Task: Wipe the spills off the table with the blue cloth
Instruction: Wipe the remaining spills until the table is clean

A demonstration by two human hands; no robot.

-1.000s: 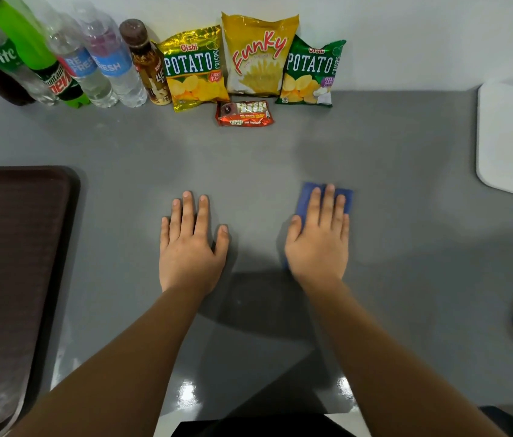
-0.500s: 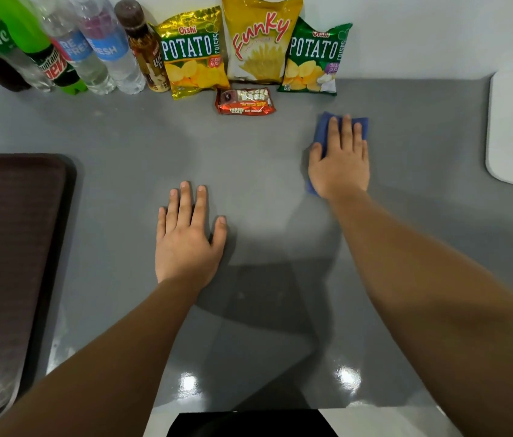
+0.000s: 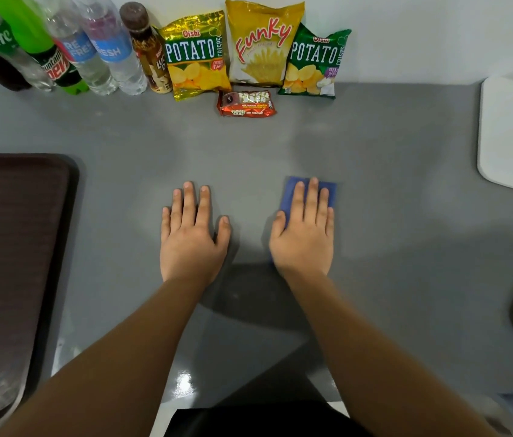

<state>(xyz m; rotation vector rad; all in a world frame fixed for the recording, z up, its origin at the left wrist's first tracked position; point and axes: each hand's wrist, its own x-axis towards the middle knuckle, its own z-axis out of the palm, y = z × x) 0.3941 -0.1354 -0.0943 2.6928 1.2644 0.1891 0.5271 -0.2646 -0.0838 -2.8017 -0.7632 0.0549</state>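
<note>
Blue cloth (image 3: 327,192), a small folded rectangle, lies flat on the smooth grey table (image 3: 406,247), pinned under the right hand (image 3: 304,238). That hand's fingers (image 3: 311,200) are stretched out straight and pressed down on the fabric, not curled round it; only the cloth's far edge and corners peek out past the fingertips. Just beside it, thumb side, the left hand (image 3: 190,239) rests palm-down on the bare table, fingers flat and loosely together, holding nothing. Well beyond the fingertips of both hands, a red foil fudge bar packet (image 3: 246,103) lies in front of three crisp bags (image 3: 264,45) leaning on the white wall, with a row of plastic drink bottles (image 3: 91,52) further left. A dark brown tray (image 3: 3,263) sits out past the left hand's little finger.
</note>
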